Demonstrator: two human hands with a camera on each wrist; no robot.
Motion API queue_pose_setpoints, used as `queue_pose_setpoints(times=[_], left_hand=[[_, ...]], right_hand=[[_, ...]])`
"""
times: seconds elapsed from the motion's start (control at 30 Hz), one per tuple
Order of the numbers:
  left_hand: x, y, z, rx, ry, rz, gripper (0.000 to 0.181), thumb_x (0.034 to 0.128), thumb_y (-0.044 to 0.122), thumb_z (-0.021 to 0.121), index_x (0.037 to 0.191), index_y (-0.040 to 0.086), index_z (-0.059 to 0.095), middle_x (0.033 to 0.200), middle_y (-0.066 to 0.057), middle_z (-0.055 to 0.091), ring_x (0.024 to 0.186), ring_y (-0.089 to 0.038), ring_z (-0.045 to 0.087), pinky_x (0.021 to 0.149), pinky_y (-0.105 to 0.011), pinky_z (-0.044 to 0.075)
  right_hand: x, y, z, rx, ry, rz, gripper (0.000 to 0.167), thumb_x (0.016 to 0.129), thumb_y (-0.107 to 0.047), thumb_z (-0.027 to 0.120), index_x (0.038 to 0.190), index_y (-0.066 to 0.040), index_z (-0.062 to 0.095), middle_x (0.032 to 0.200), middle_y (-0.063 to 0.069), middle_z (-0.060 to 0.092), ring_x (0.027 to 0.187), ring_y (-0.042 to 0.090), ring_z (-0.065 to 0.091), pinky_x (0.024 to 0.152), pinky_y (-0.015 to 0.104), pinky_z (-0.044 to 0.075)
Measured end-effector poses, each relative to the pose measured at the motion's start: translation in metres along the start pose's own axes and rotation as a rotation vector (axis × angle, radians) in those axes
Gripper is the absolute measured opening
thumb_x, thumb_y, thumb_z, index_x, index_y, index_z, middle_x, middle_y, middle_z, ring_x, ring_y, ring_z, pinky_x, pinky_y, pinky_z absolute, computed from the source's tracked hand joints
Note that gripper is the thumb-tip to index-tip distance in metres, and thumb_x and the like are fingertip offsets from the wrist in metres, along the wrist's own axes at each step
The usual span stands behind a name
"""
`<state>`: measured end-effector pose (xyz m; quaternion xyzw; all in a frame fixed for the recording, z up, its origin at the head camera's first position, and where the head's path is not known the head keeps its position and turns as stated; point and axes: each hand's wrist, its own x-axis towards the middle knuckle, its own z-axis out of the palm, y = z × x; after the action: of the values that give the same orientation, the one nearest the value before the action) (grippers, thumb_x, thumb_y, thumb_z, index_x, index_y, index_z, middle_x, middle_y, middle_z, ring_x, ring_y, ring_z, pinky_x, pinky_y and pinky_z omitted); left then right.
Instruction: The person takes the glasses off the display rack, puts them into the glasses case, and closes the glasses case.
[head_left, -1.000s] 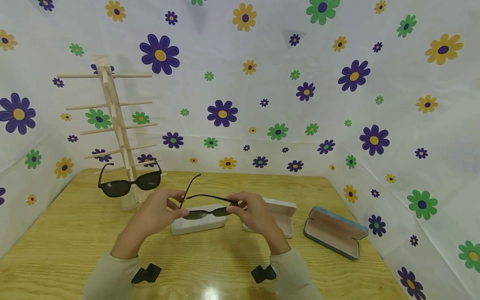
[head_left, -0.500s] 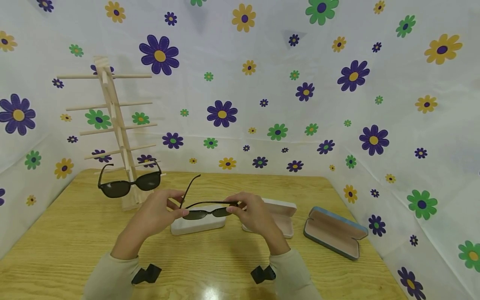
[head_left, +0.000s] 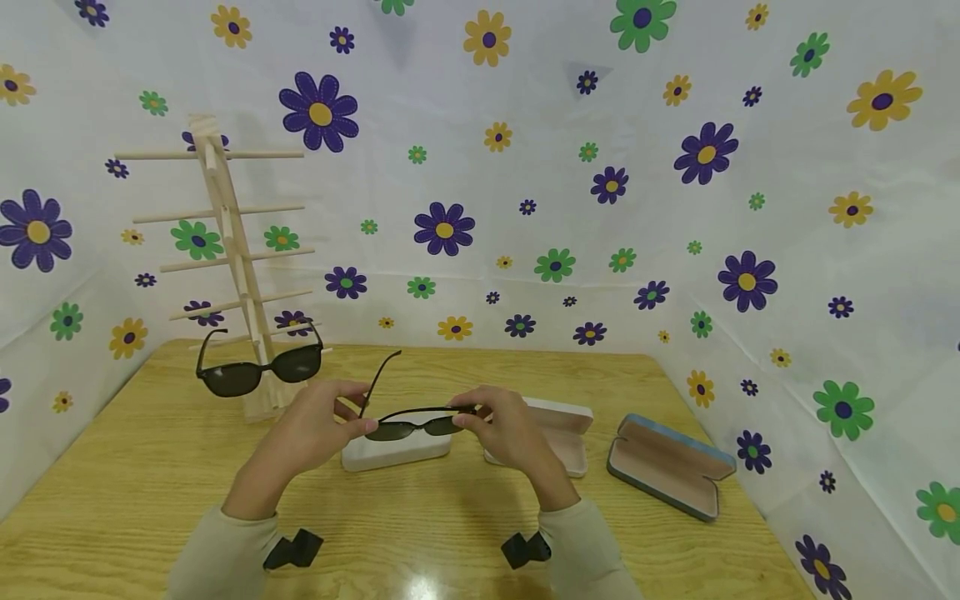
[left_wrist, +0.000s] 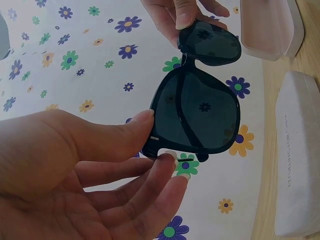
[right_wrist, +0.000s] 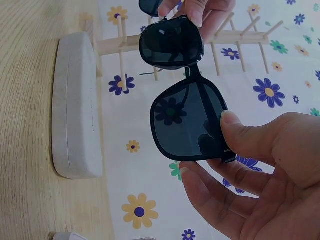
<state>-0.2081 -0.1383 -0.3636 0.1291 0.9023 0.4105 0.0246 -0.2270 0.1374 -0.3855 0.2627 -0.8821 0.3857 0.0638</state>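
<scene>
A pair of black sunglasses point(head_left: 393, 431) with dark lenses is held level between my two hands above the table. My left hand point(head_left: 311, 427) pinches its left corner by the hinge, thumb against the frame in the left wrist view. At the other corner, my right hand point(head_left: 512, 427) grips the frame between thumb and fingers. The left temple arm point(head_left: 380, 379) sticks out away from me, while the right temple arm point(head_left: 420, 409) lies folded across behind the lenses. Just behind and below the sunglasses is a closed white glasses case point(head_left: 397, 452), partly hidden by them.
A wooden display stand point(head_left: 238, 267) with several pegs rises at the back left, carrying another pair of black sunglasses point(head_left: 234, 379). An open white case point(head_left: 570, 442) sits behind my right hand. Farther right lies an open blue-grey case point(head_left: 663, 471). Flowered cloth point(head_left: 480, 183) encloses the wooden table.
The right temple arm has swung down and in, closer to the lenses. Both hands keep their hold on the sunglasses and have stayed nearly still.
</scene>
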Motion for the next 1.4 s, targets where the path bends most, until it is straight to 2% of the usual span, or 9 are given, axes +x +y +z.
queue_pose_setpoints(times=[0.63,0.97,1.17,1.4], left_hand=[[0.0010,-0.0009,-0.0006,0.003,0.003,-0.006,0.052,0.0931,0.012,0.077,0.139,-0.005,0.061,0.131,-0.023,0.068,0.097,-0.025,0.072,0.070,-0.035,0.059],[-0.0007,0.0003,-0.0009,0.008,0.020,-0.014,0.051,0.0925,0.011,0.077,0.140,-0.002,0.062,0.137,-0.024,0.065,0.094,-0.022,0.071,0.067,-0.031,0.056],[-0.0004,-0.0012,-0.0008,0.009,0.034,0.001,0.051,0.0925,0.010,0.077,0.140,-0.002,0.062,0.136,-0.024,0.065,0.094,-0.023,0.072,0.067,-0.031,0.056],[-0.0003,-0.0018,-0.0003,0.012,0.044,0.015,0.048,0.0922,0.007,0.076,0.138,-0.003,0.063,0.134,-0.023,0.066,0.092,-0.021,0.072,0.066,-0.030,0.055]], right_hand=[[0.0011,0.0005,0.0003,-0.008,-0.004,0.000,0.018,0.097,-0.008,0.070,0.113,-0.002,0.077,0.113,0.014,0.077,0.093,0.026,0.073,0.079,0.026,0.058],[0.0024,-0.0001,0.0028,0.070,0.027,0.147,0.020,0.097,-0.014,0.073,0.115,-0.006,0.075,0.110,0.012,0.077,0.088,0.024,0.073,0.071,0.024,0.058],[0.0030,0.0005,0.0037,0.086,0.042,0.176,0.019,0.095,-0.013,0.074,0.112,-0.005,0.076,0.108,0.012,0.076,0.088,0.023,0.072,0.070,0.026,0.058],[0.0030,0.0017,0.0044,0.117,0.055,0.171,0.019,0.095,-0.013,0.075,0.110,-0.003,0.076,0.103,0.012,0.077,0.084,0.022,0.073,0.066,0.020,0.054]])
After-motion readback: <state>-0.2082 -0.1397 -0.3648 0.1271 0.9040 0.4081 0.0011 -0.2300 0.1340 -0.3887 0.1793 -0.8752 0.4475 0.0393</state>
